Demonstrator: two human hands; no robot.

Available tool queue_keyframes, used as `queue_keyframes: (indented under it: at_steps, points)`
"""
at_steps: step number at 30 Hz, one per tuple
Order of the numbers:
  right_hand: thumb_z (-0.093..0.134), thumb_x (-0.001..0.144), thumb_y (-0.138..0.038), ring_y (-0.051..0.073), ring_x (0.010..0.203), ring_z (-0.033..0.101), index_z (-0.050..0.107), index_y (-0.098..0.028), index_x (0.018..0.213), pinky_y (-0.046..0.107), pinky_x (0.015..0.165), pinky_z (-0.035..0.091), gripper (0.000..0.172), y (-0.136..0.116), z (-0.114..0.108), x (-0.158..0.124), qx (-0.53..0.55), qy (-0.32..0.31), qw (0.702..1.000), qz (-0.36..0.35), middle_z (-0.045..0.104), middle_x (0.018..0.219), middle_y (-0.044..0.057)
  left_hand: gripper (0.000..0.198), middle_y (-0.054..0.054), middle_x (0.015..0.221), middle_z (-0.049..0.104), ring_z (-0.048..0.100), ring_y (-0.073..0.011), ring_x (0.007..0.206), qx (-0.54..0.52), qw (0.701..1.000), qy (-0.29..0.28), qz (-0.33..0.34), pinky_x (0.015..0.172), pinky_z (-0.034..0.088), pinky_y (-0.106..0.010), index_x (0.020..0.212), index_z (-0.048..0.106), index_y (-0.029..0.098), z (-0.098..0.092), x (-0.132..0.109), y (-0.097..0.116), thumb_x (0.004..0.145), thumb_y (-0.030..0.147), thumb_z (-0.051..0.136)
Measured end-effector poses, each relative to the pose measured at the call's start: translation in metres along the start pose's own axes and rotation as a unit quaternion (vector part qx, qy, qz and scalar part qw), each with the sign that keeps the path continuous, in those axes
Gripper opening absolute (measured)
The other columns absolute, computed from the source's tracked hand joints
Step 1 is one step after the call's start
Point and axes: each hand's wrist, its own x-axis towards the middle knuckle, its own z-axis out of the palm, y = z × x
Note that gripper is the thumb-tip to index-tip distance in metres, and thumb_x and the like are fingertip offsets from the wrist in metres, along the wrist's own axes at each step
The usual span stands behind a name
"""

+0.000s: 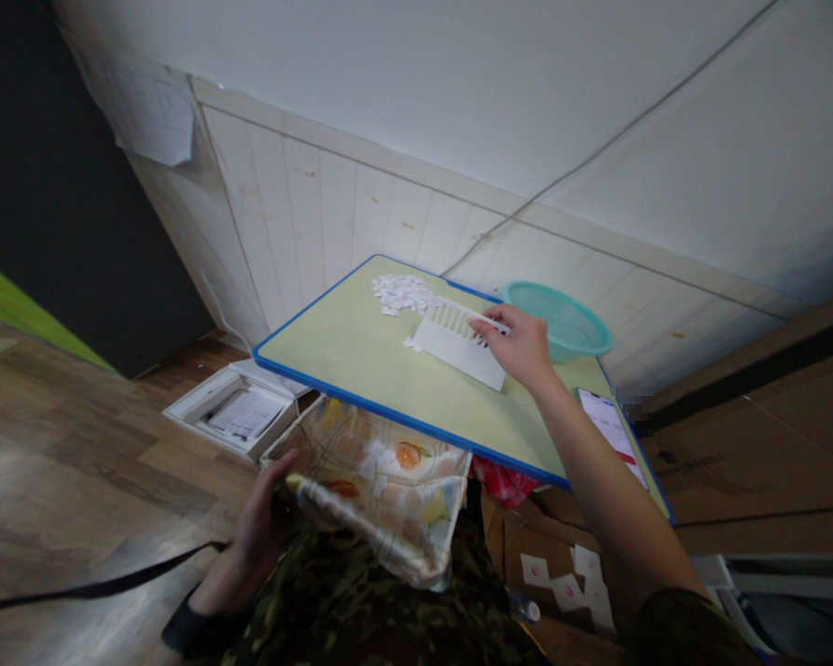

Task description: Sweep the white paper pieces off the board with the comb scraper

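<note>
My right hand [517,340] is closed on the upper right part of a white slotted card [462,350], which lies on the yellow table [333,338] with a blue edge. A pile of small white pieces [401,293] lies beyond the card's left end, and a few more sit by its lower left corner. Below the table edge, my left hand [267,504] has its fingers closed on the left side of a fruit-patterned cloth [381,472]. Small white pieces lie in the cloth over my lap.
A teal basin [562,319] stands at the table's back right, and a phone [611,433] lies near its right edge. An open white box [232,412] is on the floor at left. Cardboard [756,444] and white cards [569,592] are at right.
</note>
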Motion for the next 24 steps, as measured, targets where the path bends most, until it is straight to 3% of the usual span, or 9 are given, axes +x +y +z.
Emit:
queue_keyframes:
  at_steps: [7, 15, 24]
  points:
    - [0.067, 0.079, -0.041, 0.018, 0.062, 0.065, 0.071, -0.021, 0.079, 0.029, 0.06, 0.045, 0.02, 0.0, -0.014, -0.007, -0.003, -0.008, 1.0, -0.007, 0.072, 0.073, 0.002, 0.021, -0.005, 0.058, 0.069, 0.067, -0.0266, 0.055, 0.023, 0.999, -0.033, -0.036, 0.052, 0.054, -0.037, 0.084, 0.071, 0.013, 0.001, -0.002, 0.001, 0.078, 0.032, 0.062]
    - [0.069, 0.076, -0.044, 0.018, 0.06, 0.063, 0.071, -0.02, 0.08, 0.029, 0.057, 0.044, 0.024, 0.007, -0.024, -0.009, 0.013, -0.026, 0.999, 0.022, 0.072, 0.069, 0.002, 0.024, -0.002, 0.066, 0.072, 0.067, -0.0227, 0.057, 0.007, 1.0, 0.011, 0.003, 0.051, 0.053, -0.032, 0.093, 0.072, 0.016, 0.004, -0.004, 0.003, 0.07, 0.024, 0.069]
    - [0.068, 0.075, -0.046, 0.018, 0.058, 0.063, 0.071, -0.019, 0.079, 0.03, 0.056, 0.045, 0.027, 0.014, -0.029, -0.014, 0.015, -0.01, 0.998, 0.055, 0.071, 0.068, 0.003, 0.024, -0.004, 0.064, 0.072, 0.069, -0.0262, 0.058, 0.022, 1.0, -0.015, -0.013, 0.053, 0.054, -0.036, 0.095, 0.07, 0.014, 0.0, 0.001, 0.0, 0.076, 0.027, 0.065]
